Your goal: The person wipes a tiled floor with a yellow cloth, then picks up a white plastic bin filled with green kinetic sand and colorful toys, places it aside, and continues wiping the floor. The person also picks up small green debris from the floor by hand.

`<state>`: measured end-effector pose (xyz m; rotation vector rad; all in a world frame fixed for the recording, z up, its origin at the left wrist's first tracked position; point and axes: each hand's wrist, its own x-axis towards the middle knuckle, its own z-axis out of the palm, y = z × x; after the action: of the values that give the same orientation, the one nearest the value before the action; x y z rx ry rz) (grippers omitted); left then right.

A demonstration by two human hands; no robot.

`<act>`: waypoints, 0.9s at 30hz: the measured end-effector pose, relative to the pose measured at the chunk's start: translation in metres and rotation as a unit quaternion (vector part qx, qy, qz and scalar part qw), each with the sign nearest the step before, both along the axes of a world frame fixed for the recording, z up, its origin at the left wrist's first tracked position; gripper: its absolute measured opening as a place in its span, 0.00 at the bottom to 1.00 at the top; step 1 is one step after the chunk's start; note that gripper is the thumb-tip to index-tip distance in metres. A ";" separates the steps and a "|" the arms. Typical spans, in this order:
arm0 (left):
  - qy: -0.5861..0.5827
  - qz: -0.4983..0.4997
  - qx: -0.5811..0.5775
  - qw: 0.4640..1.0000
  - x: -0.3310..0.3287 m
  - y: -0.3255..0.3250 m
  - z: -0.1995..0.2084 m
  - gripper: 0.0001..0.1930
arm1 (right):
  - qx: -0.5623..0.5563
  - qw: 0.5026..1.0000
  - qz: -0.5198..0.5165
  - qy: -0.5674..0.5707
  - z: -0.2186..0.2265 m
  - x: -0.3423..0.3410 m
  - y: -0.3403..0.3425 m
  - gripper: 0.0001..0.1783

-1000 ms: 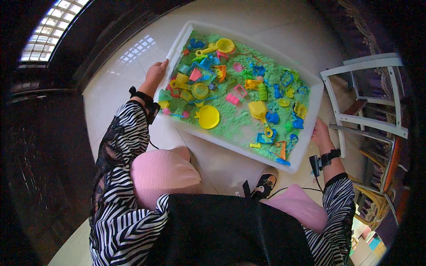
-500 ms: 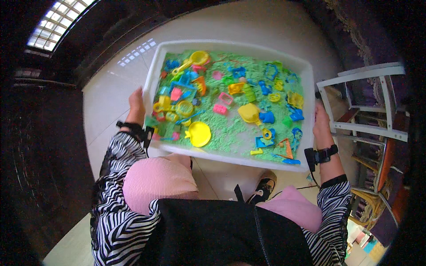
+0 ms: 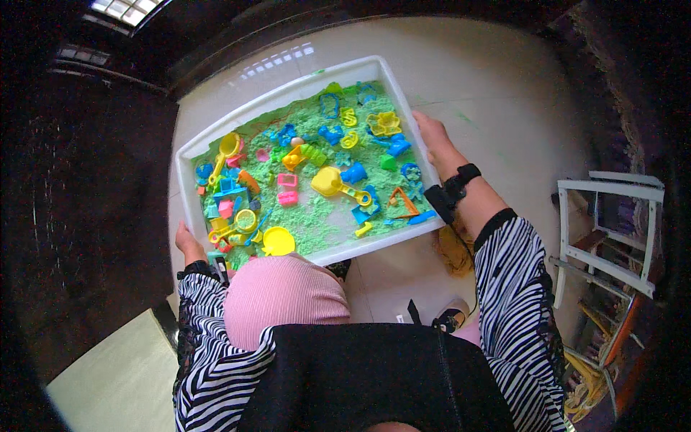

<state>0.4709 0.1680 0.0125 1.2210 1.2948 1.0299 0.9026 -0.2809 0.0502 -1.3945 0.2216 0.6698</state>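
A large white plastic tray (image 3: 277, 99) is held out before me, its right end swung farther away than its left. My left hand (image 3: 189, 243) grips its near left end, and my right hand (image 3: 436, 137) is wrapped on the right wall; the fingers on the outside are partly hidden. Green play sand (image 3: 302, 223) covers most of the tray's bottom. On it lie a yellow sand shovel (image 3: 327, 181), a yellow round dish (image 3: 278, 241), a yellow scoop (image 3: 229, 145), an orange triangular piece (image 3: 403, 204) and several small blue, pink and yellow molds.
Under the tray is a pale tiled floor (image 3: 497, 108). Dark wooden furniture (image 3: 86, 194) stands along the left. A white metal frame (image 3: 612, 186), like a chair or rack, stands at the right. My shoe (image 3: 452, 315) and pink-clad knee (image 3: 284, 295) are just below the tray.
The tray has swung counterclockwise and shifted left, its right end moving away from me. My right arm reaches farther forward, while my left hand has come down closer. Both hands keep hold.
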 end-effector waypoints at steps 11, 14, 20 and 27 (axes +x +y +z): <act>0.162 0.108 0.051 0.980 -0.016 -0.019 -0.022 0.17 | -0.109 0.992 0.037 -0.042 -0.057 -0.018 -0.026 0.24; 0.389 0.116 0.225 0.886 -0.001 -0.035 -0.016 0.16 | -0.112 0.987 0.073 -0.083 -0.057 -0.034 -0.040 0.25; 0.256 -0.310 0.464 0.789 0.152 -0.125 0.018 0.10 | -0.344 0.823 0.143 -0.429 -0.038 -0.068 -0.105 0.25; 0.404 -0.579 0.412 0.576 0.292 -0.275 0.018 0.16 | -0.352 0.872 0.227 -0.252 0.069 -0.168 -0.240 0.24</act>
<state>0.7631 -0.1073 0.0302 2.8988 0.1390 -0.1033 0.7343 -0.5213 0.1195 -2.3171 -0.3320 0.5977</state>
